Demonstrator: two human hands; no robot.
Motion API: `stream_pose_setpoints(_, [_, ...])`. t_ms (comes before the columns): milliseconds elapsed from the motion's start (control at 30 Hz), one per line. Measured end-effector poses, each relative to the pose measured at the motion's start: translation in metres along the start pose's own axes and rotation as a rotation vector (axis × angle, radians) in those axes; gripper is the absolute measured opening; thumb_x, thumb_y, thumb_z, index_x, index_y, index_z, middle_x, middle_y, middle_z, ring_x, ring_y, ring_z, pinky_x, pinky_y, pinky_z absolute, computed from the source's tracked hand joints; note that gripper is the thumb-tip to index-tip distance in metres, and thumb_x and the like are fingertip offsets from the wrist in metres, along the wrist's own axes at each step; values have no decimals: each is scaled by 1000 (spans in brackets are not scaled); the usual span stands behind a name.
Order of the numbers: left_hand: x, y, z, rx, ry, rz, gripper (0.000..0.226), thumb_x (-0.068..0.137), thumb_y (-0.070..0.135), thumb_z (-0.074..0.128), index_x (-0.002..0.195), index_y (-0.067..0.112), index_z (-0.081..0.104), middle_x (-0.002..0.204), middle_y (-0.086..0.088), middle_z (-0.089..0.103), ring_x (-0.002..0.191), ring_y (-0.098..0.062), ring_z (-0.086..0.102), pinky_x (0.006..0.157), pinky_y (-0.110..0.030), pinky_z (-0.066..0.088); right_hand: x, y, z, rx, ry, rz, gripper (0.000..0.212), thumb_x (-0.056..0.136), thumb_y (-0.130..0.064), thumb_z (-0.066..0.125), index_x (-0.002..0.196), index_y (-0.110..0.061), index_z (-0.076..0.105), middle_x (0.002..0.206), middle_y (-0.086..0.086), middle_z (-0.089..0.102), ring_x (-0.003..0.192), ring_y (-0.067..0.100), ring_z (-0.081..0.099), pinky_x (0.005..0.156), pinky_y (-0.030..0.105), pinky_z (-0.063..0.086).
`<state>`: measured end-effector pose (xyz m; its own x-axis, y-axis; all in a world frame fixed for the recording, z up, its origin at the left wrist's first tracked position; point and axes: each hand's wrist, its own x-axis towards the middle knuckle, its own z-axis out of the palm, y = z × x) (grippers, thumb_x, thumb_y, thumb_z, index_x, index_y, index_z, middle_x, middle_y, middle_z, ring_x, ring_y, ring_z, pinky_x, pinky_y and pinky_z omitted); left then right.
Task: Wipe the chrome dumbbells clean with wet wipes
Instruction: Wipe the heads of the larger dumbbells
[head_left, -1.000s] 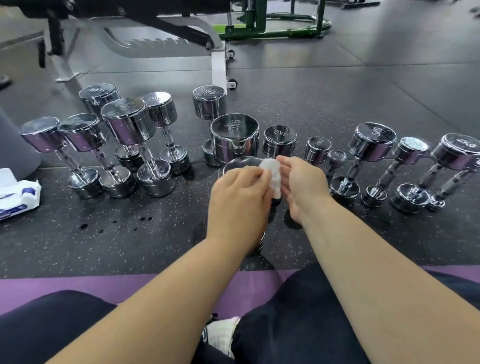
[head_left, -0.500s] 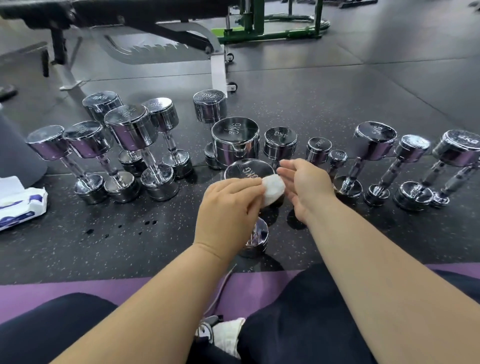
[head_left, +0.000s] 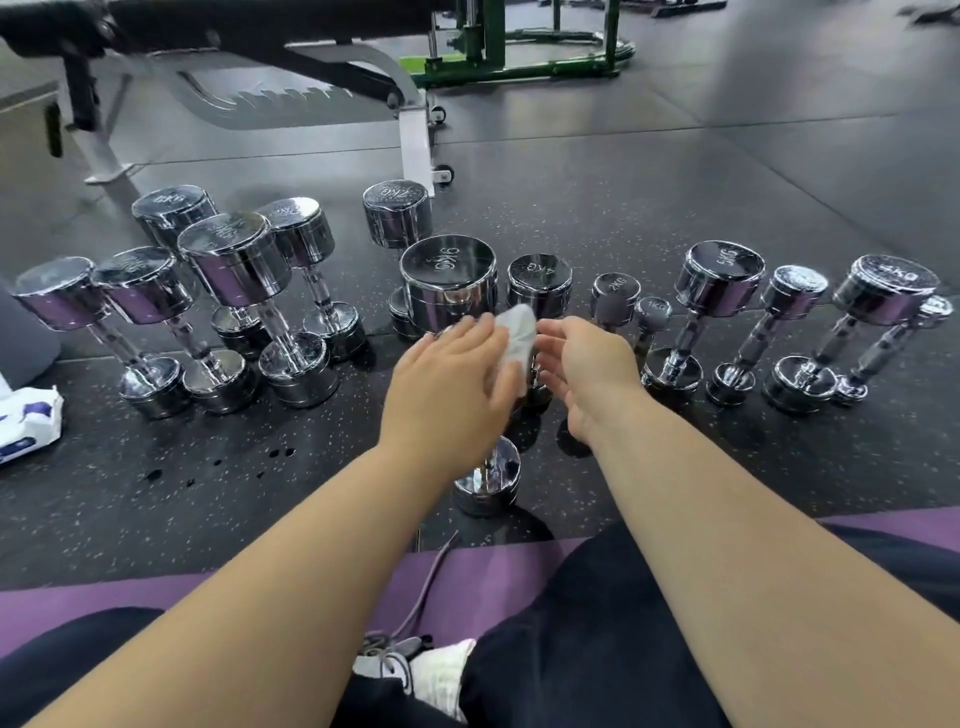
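Standing on end at six o'clock of the row, the dumbbell (head_left: 485, 480) likely offers its top head to the wet wipe (head_left: 515, 332) pinched in the left hand (head_left: 447, 387). The right hand (head_left: 587, 371) hovers loosely spread at the wipe's three o'clock.

Open floor (head_left: 156, 509) front-left, between mat (head_left: 483, 582) and left dumbbell cluster (head_left: 234, 270): free pass. Wipe pack (head_left: 28, 421) sits at the far left edge, and a grey object (head_left: 26, 338) behind it closes that side. Left cluster is packed tight, with no way through. Narrow lane between it and the 9KG dumbbell (head_left: 449, 280). Centre is taken: standing dumbbell (head_left: 488, 480), left hand (head_left: 447, 384) holding wipe (head_left: 517, 332) over its top, right hand (head_left: 587, 369) just beside, slim gap between them. Right row (head_left: 722, 280) is close-set with leaning handles, only thin slots. Floor strip in front of that row is free. Behind everything, wide bare floor up to the bench (head_left: 410, 130).
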<state>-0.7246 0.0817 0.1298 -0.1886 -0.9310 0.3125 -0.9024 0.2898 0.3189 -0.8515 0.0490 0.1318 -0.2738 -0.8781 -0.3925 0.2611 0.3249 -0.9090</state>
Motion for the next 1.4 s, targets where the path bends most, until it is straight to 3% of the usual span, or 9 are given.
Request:
stream_pose_setpoints(333, [-17,-19,13,97,296,387,28,89,22,52,101,14,77,108,0,74,100,-16,71,89,-30,54,4,3,-4,4,15,-6,17,93,-11,52,87,-14,68,95,6,66,85,20,58,74,28,46])
stream_pose_setpoints(500, [-37,-11,-5,-160,235,-200,26,101,24,50,113,16,71,123,2,68,109,-21,64,91,-29,47,0,5,-1,8,-4,14,14,94,-14,55,96,-13,68,96,4,66,87,16,57,79,26,48])
stream_pose_setpoints(600, [-25,-10,-4,-498,134,-501,35,103,27,38,97,9,67,90,-7,69,83,-25,58,72,-36,39,-3,6,3,4,-20,19,13,94,-14,55,89,-15,67,95,3,68,83,15,57,80,28,49])
stream_pose_setpoints(733, [2,-13,-5,-917,85,-687,36,98,26,43,68,16,59,65,3,56,62,-16,46,59,-30,35,-1,7,5,-13,-42,2,15,93,-12,53,86,-14,66,91,4,68,79,17,56,84,33,50])
stream_pose_setpoints(933, [4,-13,-6,-707,12,-678,35,82,34,60,59,10,51,50,3,40,52,-17,32,52,-29,26,6,8,5,-16,-25,4,15,94,-13,53,93,-14,68,89,2,68,77,14,57,69,23,46])
stream_pose_setpoints(1200, [3,-17,-4,-599,156,-480,48,101,46,44,67,17,60,54,12,48,52,-8,40,54,-28,33,8,16,8,-32,-39,18,32,89,-7,49,111,11,63,86,10,54,81,22,43,72,31,38])
stream_pose_setpoints(1267, [-3,-11,-2,-481,81,-334,34,104,36,41,123,26,68,118,17,67,108,-3,59,94,-24,43,11,15,9,-36,-28,4,32,89,-9,50,113,7,65,86,8,58,81,21,46,71,30,38])
stream_pose_setpoints(1300, [-2,-10,1,-362,23,-251,39,105,34,37,139,24,54,146,13,48,138,-7,38,112,-26,27,11,15,9,-44,-29,-6,30,90,-10,51,110,4,68,87,8,61,80,19,49,71,29,40])
stream_pose_setpoints(1400, [-1,-6,5,-177,19,-58,43,106,30,31,146,20,45,157,5,33,150,-14,13,120,-30,6,10,17,7,-67,-40,-29,25,90,-12,53,104,-1,71,90,7,66,82,18,55,71,28,43])
